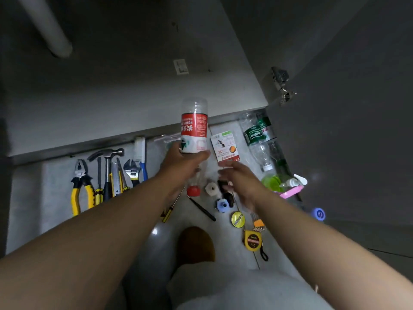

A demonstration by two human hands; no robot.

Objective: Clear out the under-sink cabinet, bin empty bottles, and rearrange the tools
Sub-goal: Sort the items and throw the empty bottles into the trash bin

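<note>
My left hand [178, 162] grips an empty clear bottle with a red and white label [194, 128], held upside down, its red cap [193, 190] pointing toward me. My right hand [240, 182] hovers just right of it, fingers loosely spread and blurred, holding nothing that I can see. Two more empty bottles lie on the floor at the right: a green-labelled one [256, 136] and a dark green glass one [279, 162]. Tools lie in a row at the left: pliers [81, 186], a hammer [107, 166], a wrench [132, 170].
The open cabinet floor [111, 104] lies ahead, with a grey pipe [48, 30] at top left and the door [346, 108] at right. A small card box [225, 146], plastic fittings [221, 204], tape measure [252, 240], screwdrivers and a spray bottle [288, 182] litter the tiles.
</note>
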